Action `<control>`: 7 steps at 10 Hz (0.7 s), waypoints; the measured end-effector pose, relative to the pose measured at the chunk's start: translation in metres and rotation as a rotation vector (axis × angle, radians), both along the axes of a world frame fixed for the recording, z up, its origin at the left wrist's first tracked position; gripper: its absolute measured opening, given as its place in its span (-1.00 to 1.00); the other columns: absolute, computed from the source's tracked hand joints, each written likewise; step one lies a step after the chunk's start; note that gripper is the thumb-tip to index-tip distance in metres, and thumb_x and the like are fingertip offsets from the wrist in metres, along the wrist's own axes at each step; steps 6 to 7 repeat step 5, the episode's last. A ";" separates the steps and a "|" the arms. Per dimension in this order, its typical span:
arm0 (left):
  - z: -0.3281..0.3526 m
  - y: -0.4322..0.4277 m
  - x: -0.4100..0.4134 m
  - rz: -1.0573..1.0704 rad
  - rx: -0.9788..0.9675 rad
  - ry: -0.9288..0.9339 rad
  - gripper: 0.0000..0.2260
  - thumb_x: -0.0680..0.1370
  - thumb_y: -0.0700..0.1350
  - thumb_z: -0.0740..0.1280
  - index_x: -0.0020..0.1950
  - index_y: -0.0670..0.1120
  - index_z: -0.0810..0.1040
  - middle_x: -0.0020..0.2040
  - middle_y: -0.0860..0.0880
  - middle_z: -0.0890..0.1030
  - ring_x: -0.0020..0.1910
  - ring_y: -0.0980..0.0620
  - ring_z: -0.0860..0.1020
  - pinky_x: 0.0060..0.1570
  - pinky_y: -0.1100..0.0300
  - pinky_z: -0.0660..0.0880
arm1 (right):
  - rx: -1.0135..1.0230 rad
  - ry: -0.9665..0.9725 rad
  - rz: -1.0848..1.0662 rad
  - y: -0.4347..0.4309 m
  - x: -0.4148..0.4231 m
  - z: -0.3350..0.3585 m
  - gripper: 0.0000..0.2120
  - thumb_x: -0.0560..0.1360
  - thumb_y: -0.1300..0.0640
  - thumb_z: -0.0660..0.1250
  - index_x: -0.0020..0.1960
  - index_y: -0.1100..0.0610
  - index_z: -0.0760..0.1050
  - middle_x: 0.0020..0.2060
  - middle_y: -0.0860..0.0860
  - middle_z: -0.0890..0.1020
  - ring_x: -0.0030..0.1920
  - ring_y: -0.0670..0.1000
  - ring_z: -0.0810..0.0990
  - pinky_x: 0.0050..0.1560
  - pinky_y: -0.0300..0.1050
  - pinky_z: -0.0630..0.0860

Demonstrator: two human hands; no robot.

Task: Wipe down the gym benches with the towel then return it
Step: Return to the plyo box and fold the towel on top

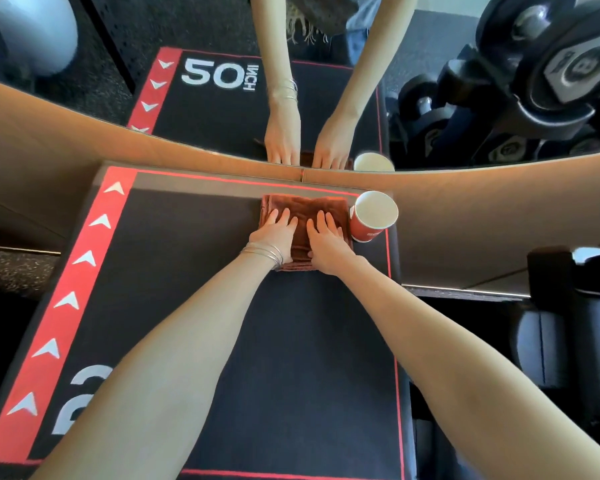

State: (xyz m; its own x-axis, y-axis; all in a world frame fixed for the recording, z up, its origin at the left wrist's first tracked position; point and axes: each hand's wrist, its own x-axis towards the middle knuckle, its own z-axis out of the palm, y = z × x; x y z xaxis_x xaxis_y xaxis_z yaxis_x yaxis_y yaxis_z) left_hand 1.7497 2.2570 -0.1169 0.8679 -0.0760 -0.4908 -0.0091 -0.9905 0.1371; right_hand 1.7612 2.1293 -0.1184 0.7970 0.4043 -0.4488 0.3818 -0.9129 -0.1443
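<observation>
Black platform [187,271]: left hand [276,233], right hand [328,242] pressing flat, fingers straight, atop folded towel [309,206] mid-frame; red cup [369,223] just right.

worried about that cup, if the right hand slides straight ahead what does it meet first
Likely the wooden ledge beyond the towel; the cup sits just right of the right hand's path.

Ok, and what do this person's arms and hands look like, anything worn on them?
Both arms are bare as far as the frame shows, with no sleeves or gloves. The left hand has several thin silver bangles stacked at its wrist. The right hand and its wrist carry nothing.
</observation>
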 end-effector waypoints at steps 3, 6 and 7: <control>0.006 -0.004 -0.018 0.039 0.064 -0.156 -0.42 0.58 -0.09 0.26 0.54 -0.08 0.09 0.57 -0.10 0.05 0.55 -0.13 0.03 0.48 -0.06 0.16 | 0.023 -0.107 0.066 -0.011 0.004 -0.003 -0.41 0.62 0.10 0.17 0.54 0.20 -0.02 0.53 0.18 -0.02 0.53 0.20 -0.05 0.48 0.12 0.02; 0.028 0.010 -0.080 0.040 0.056 -0.269 -0.54 0.56 -0.06 0.22 0.46 -0.11 0.29 0.49 -0.12 0.27 0.47 -0.13 0.22 0.41 -0.01 0.24 | 0.218 -0.136 0.065 -0.021 -0.050 0.021 -0.56 0.61 0.18 0.15 0.47 0.19 0.23 0.49 0.15 0.18 0.49 0.16 0.13 0.45 0.05 0.16; 0.028 0.010 -0.080 0.040 0.056 -0.269 -0.54 0.56 -0.06 0.22 0.46 -0.11 0.29 0.49 -0.12 0.27 0.47 -0.13 0.22 0.41 -0.01 0.24 | 0.218 -0.136 0.065 -0.021 -0.050 0.021 -0.56 0.61 0.18 0.15 0.47 0.19 0.23 0.49 0.15 0.18 0.49 0.16 0.13 0.45 0.05 0.16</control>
